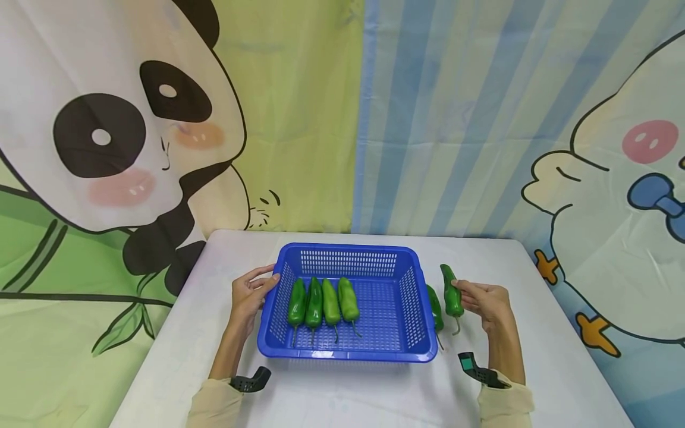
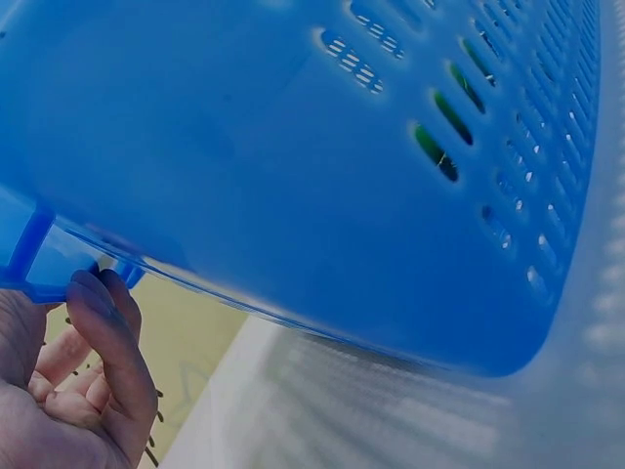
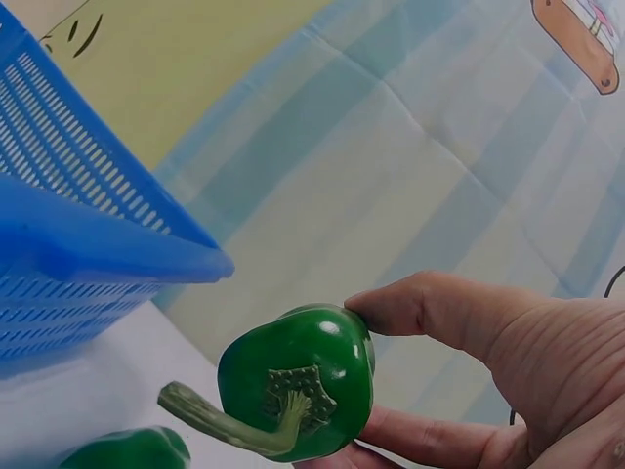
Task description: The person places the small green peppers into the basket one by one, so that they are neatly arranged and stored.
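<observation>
A blue plastic basket [image 1: 380, 312] with slotted walls stands in the middle of the head view. My left hand [image 1: 250, 297] pinches its left rim between thumb and fingers; in the left wrist view, the fingers [image 2: 109, 327] are at the rim. Several green peppers [image 1: 314, 304] lie side by side in the basket's left half, stems towards me. To the right of the basket, my right hand [image 1: 488, 303] pinches a green pepper [image 1: 451, 295], its stem hanging down. Another green pepper [image 1: 435, 309] lies beside the basket's right wall, partly hidden by it.
The basket and loose pepper are on a white table [image 1: 348, 395]. A cloth backdrop [image 1: 299, 119] with cartoon animals and stripes hangs behind it. Each wrist wears a black band, the right one [image 1: 484, 374] close to the table's right part.
</observation>
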{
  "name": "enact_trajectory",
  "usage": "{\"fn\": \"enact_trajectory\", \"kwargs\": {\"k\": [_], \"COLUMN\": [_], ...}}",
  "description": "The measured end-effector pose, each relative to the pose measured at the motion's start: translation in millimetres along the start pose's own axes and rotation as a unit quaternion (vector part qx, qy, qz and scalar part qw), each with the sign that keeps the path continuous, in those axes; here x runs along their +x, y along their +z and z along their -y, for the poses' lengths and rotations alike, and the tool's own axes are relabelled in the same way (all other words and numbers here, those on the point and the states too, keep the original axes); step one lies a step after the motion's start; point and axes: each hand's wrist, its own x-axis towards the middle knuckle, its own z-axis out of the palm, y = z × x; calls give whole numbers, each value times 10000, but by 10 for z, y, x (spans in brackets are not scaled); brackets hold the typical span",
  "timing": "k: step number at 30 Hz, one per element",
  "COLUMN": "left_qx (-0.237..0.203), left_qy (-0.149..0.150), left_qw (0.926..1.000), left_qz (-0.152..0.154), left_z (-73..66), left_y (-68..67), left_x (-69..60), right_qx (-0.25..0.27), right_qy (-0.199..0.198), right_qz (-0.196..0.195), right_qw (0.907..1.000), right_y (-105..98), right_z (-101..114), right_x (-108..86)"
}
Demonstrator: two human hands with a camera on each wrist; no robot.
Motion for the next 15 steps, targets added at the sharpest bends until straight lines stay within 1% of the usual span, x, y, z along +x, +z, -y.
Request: {"fn": "enact_trajectory", "kwargs": {"k": [8, 15], "left_qx": [-32, -42], "left_qy": [51, 46], "left_qw": [10000, 10000], "left_qz": [-41, -37], "left_z": [6, 5], "left_y": [3, 6], "left_x": [-4, 0], "right_qx": [152, 95], "right_qy": [-46, -194], "right_qz": [151, 278], "right_qw": [9998, 9994], "right_y": [22, 70], "right_z": [104, 178], "right_x": [-41, -78]}}
